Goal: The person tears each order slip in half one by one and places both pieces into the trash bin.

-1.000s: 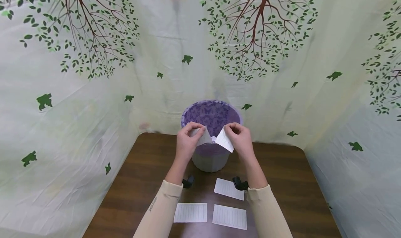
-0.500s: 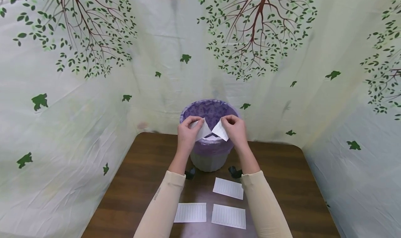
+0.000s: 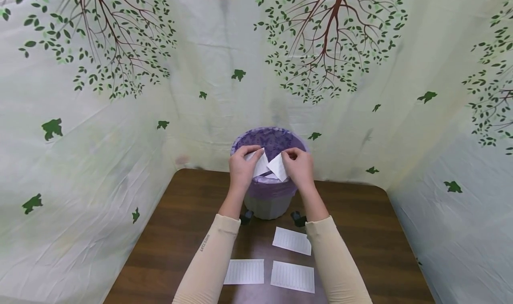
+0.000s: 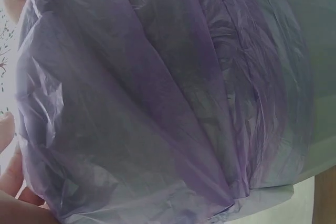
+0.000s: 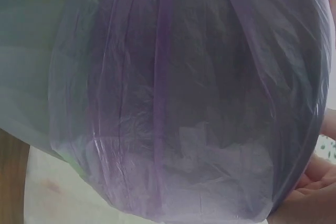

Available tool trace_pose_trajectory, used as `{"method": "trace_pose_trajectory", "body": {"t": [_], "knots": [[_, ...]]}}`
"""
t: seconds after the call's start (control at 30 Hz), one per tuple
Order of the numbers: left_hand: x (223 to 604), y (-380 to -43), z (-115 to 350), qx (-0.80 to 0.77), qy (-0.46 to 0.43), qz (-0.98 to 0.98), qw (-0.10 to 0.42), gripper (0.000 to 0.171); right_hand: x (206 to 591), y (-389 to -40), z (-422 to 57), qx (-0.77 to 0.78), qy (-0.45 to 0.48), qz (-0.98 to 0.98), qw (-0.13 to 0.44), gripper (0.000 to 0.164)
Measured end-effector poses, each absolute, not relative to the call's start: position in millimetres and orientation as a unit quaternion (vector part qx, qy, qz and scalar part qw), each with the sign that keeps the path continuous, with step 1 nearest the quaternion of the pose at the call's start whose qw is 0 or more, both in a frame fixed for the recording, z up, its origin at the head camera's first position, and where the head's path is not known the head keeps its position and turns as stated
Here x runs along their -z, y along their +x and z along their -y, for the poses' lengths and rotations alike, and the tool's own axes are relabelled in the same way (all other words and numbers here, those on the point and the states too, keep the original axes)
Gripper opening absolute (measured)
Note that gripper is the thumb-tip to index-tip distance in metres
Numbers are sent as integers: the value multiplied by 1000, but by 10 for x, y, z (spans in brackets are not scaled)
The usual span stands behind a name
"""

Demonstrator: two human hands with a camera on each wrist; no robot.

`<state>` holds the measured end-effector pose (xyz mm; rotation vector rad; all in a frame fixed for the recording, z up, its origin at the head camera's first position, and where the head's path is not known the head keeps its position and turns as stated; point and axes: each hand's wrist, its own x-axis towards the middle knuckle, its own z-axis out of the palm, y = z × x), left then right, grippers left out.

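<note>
Over the bin [image 3: 267,207], one paper piece [image 3: 260,167] was pinched by the left hand [image 3: 240,168], a second piece [image 3: 277,167] by the right hand [image 3: 300,168]; tearing seemed partly done, three cards [image 3: 292,276] being left on the table [image 3: 360,233].

The brown wood-grained table [image 3: 376,241] has rounded far corners, and a pale grey bin [image 3: 267,207] in a purple liner [image 3: 267,191] stands by the middle of its far edge. Towards the near side lie a slanted lined card [image 3: 291,241] and, nearer still, a left card [image 3: 247,272], partly hidden, and a right card [image 3: 292,276], slightly apart.
</note>
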<state>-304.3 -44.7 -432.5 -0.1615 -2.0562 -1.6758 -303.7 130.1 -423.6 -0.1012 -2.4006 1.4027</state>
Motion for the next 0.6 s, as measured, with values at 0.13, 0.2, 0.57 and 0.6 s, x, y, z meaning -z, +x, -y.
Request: {"method": "trace_pose_trajectory", "body": {"t": [0.13,0.2,0.57,0.6], "knots": [[4337,-3048,450,596,-76,762,240,33,4245,-3032,-1306,-488,-24,854,179,25],[4337,-3037,461,593,-83,765,238,37,4253,-3022,-1310,-485,-16,856,178,26],[4314,-2867,528,622,-101,739,238,32,4219,-2877,-1343,-507,13,845,173,27],[4309,-2843,533,620,-102,739,244,30,4216,-2855,-1350,-510,15,842,173,27]]}}
